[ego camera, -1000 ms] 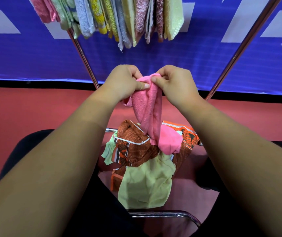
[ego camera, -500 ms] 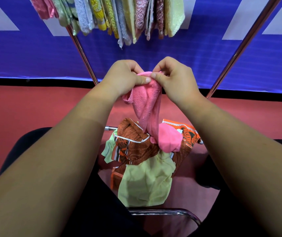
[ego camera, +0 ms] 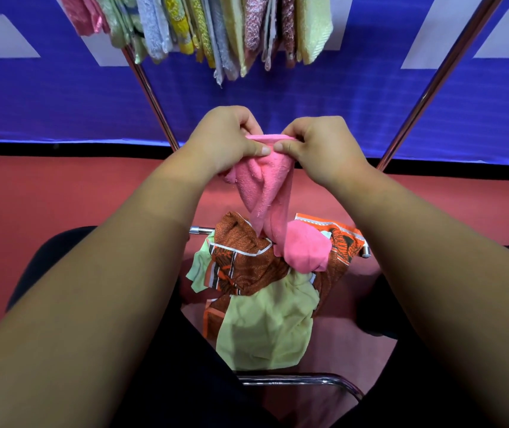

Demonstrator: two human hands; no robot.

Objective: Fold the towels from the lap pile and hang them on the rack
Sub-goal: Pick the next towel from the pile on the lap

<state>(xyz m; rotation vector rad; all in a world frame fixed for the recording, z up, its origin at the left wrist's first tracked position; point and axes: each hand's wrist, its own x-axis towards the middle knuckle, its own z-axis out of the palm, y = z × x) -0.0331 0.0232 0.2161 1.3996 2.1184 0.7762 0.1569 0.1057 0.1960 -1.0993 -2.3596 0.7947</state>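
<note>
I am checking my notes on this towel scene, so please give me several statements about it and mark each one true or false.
1. The left hand and the right hand both pinch the top edge of the pink towel. True.
2. The pink towel hangs on the rack. False: it is held above the lap pile, its lower end resting there.
3. A yellow-green towel lies in the lap pile. True.
4. The rack carries no towels. False: many hanging towels crowd it.
</note>
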